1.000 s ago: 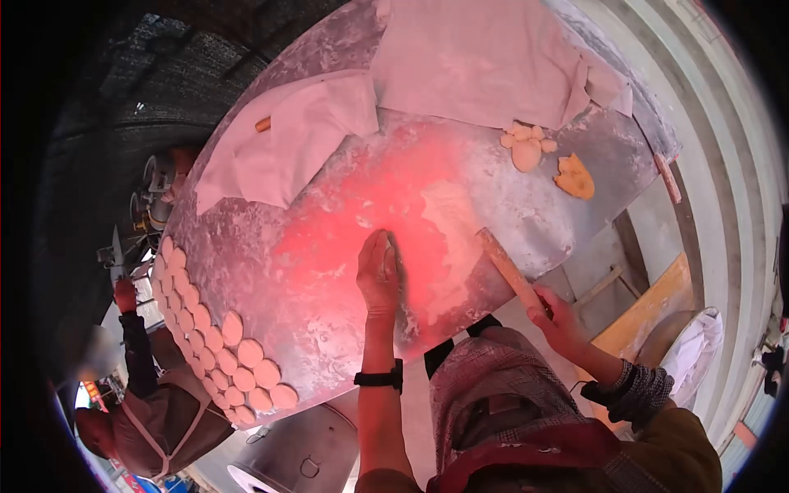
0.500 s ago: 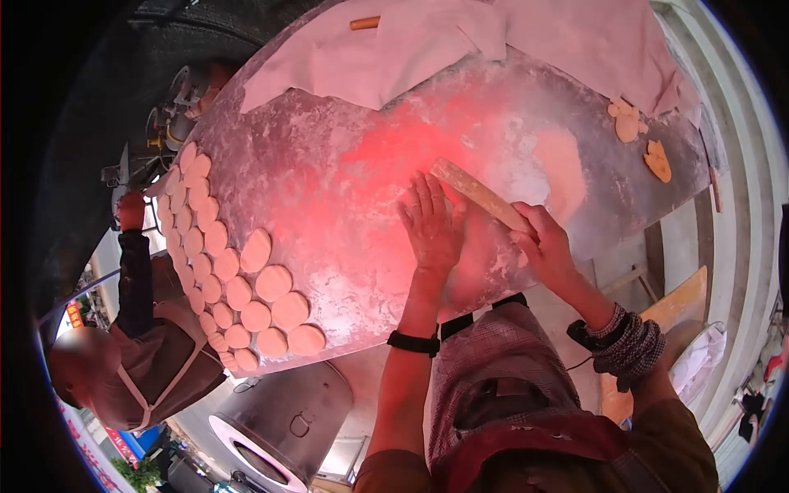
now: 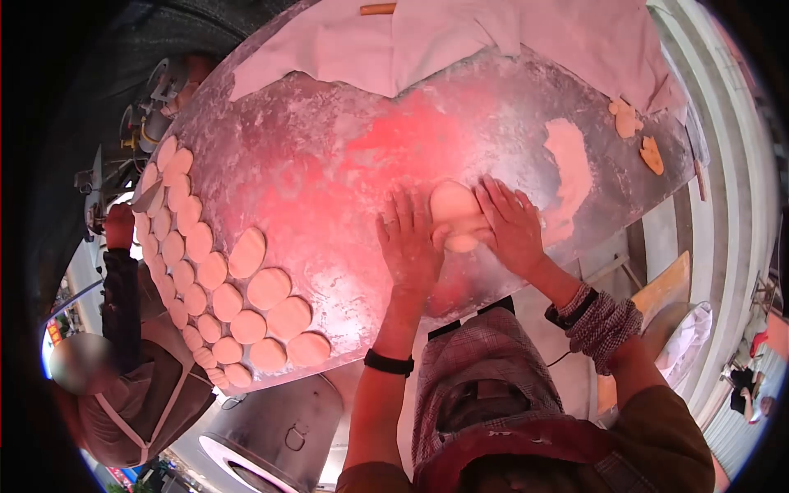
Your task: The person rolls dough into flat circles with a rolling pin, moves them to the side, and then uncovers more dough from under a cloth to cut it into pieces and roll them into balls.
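Note:
A round piece of dough (image 3: 454, 202) lies on the floured table in front of me. Across it runs a rolling pin (image 3: 464, 226), only its middle showing, its ends apparently under my palms. My left hand (image 3: 413, 242) rests flat at the left end, fingers stretched forward and apart. At the right end my right hand (image 3: 514, 226) lies the same way, fingers extended. Several flattened dough rounds (image 3: 248, 326) are laid out in rows along the table's left side.
The floured table (image 3: 329, 181) carries a crumpled cloth (image 3: 353, 57) at the far edge, with a stick (image 3: 377, 9) on it. Dough scraps (image 3: 651, 155) lie at right, beside a flour patch (image 3: 571, 177). A co-worker (image 3: 136, 386) stands at left, near a metal drum (image 3: 283, 423).
My right hand has gone from gripping one end of the raised rolling pin to lying flat over it. The pin now crosses the dough. My left hand has shifted slightly left.

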Demonstrator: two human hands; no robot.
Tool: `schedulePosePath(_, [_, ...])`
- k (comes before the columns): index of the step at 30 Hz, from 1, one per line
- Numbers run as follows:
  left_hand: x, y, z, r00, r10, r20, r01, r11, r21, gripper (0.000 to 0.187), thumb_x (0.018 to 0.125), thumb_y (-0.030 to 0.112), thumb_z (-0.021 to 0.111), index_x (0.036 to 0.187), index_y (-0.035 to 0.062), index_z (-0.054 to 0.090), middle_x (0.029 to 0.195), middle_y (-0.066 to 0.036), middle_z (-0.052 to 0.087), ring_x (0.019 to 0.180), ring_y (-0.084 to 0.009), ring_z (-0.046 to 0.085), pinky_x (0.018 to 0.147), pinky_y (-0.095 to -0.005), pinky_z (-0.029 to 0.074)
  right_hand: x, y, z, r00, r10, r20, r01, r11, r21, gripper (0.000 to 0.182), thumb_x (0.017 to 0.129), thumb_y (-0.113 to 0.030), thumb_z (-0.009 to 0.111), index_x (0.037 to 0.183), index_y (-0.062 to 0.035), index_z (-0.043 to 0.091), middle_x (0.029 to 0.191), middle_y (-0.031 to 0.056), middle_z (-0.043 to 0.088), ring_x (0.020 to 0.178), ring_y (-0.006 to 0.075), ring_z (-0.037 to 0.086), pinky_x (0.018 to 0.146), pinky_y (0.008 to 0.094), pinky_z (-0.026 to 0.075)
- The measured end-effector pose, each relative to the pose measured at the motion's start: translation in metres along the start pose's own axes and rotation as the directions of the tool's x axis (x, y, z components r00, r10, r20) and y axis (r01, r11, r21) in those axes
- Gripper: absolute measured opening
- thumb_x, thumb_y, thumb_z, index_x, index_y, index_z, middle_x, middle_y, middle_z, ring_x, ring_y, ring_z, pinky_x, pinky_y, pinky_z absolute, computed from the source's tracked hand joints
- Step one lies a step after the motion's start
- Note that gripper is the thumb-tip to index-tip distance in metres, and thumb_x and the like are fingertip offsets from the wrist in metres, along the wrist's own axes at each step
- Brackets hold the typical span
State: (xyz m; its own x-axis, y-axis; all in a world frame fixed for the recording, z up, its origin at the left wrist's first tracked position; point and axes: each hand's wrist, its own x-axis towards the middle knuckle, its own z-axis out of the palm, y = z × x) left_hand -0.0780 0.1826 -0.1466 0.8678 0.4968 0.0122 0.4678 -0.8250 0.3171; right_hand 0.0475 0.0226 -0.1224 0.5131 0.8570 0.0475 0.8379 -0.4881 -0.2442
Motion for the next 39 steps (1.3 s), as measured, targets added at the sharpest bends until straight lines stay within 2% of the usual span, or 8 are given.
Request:
schedulePosePath(10, [0.047, 0.035, -0.007, 0.989, 0.060, -0.134, -0.105, 0.925, -0.365, 0.055, 0.078, 0.015, 0.075, 0.126, -0.0018, 0.054, 0.135, -0.021, 0.053, 0.130, -0.0383, 0.047, 0.106, -0.0474, 0.038, -0.043, -0.012, 0.004, 1.000, 0.004, -0.008, -0.004, 0.999, 0.054, 0.047, 0.078, -0.010, 0.066, 0.124, -0.0061, 0.058, 0.128, 0.0075, 0.055, 0.123, 0.0289, 0.048, 0.110, 0.0540, 0.029])
schedulePosePath(12, [0.068, 0.036, -0.027, 0.905, 0.078, 0.418, 0.085, 0.931, -0.356, 0.050, 0.072, 0.009, 0.079, 0.115, -0.0030, 0.057, 0.114, -0.020, 0.065, 0.108, -0.0396, 0.061, 0.092, -0.0437, 0.049, -0.047, -0.008, -0.006, 0.997, -0.014, -0.074, 0.022, 0.995, 0.099, 0.036, 0.076, -0.006, 0.064, 0.111, -0.0050, 0.061, 0.113, 0.0093, 0.057, 0.111, 0.0294, 0.052, 0.107, 0.0538, 0.031])
schedulePosePath(14, [0.059, 0.016, -0.033, 0.886, 0.020, 0.464, 0.196, 0.889, -0.413, 0.044, 0.075, 0.008, 0.077, 0.113, -0.0022, 0.057, 0.101, -0.014, 0.069, 0.091, -0.0297, 0.068, 0.079, -0.0394, 0.054, -0.078, -0.002, -0.018, 0.998, 0.063, -0.003, -0.062, 0.989, 0.132, 0.040, 0.077, -0.007, 0.066, 0.116, -0.0053, 0.056, 0.112, 0.0116, 0.058, 0.109, 0.0316, 0.052, 0.102, 0.0511, 0.036])
schedulePosePath(16, [0.061, -0.037, -0.011, 0.871, -0.242, 0.428, 0.484, 0.269, -0.832, 0.040, 0.077, 0.008, 0.076, 0.113, -0.0011, 0.060, 0.100, -0.010, 0.071, 0.086, -0.0198, 0.068, 0.078, -0.0329, 0.053, -0.107, -0.003, -0.028, 0.979, 0.205, -0.002, -0.198, 0.950, 0.241, 0.037, 0.079, -0.007, 0.063, 0.115, -0.0047, 0.056, 0.111, 0.0135, 0.058, 0.107, 0.0326, 0.052, 0.100, 0.0503, 0.037])
schedulePosePath(20, [0.048, -0.046, -0.003, 0.872, -0.087, 0.481, 0.404, 0.683, -0.608, 0.031, 0.079, 0.013, 0.076, 0.103, -0.0013, 0.064, 0.098, -0.012, 0.071, 0.087, -0.0169, 0.068, 0.078, -0.0321, 0.054, -0.133, 0.000, -0.035, 0.919, 0.395, -0.020, -0.354, 0.844, 0.403, 0.033, 0.083, -0.010, 0.065, 0.113, -0.0035, 0.053, 0.107, 0.0159, 0.059, 0.098, 0.0363, 0.054, 0.084, 0.0452, 0.042])
schedulePosePath(24, [0.049, 0.009, -0.002, 0.918, -0.059, 0.393, 0.336, 0.641, -0.690, 0.027, 0.082, 0.011, 0.074, 0.103, -0.0034, 0.063, 0.096, -0.012, 0.071, 0.086, -0.0171, 0.068, 0.076, -0.0317, 0.054, -0.148, 0.012, -0.045, 0.873, 0.479, 0.091, -0.452, 0.724, 0.521, 0.034, 0.083, -0.007, 0.066, 0.114, -0.0028, 0.052, 0.106, 0.0178, 0.058, 0.097, 0.0378, 0.056, 0.085, 0.0432, 0.045])
schedulePosePath(29, [0.125, 0.117, -0.016, 0.887, 0.101, 0.450, 0.449, 0.037, -0.893, 0.020, 0.086, 0.002, 0.068, 0.105, -0.0008, 0.063, 0.095, -0.009, 0.070, 0.083, -0.0140, 0.066, 0.073, -0.0270, 0.053, -0.182, 0.039, -0.051, 0.757, 0.637, 0.148, -0.597, 0.580, 0.554, 0.032, 0.084, -0.010, 0.067, 0.112, -0.0043, 0.054, 0.105, 0.0163, 0.059, 0.099, 0.0370, 0.057, 0.086, 0.0432, 0.046])
schedulePosePath(39, [0.118, 0.097, 0.036, 0.795, -0.348, 0.497, 0.423, -0.269, -0.865, 0.029, 0.086, 0.004, 0.072, 0.111, -0.0054, 0.061, 0.100, -0.010, 0.069, 0.088, -0.0162, 0.066, 0.077, -0.0285, 0.055, -0.178, 0.099, -0.076, 0.742, 0.641, 0.195, -0.594, 0.495, 0.634, 0.035, 0.083, -0.006, 0.068, 0.115, 0.0001, 0.052, 0.103, 0.0179, 0.059, 0.087, 0.0315, 0.063, 0.076, 0.0361, 0.051])
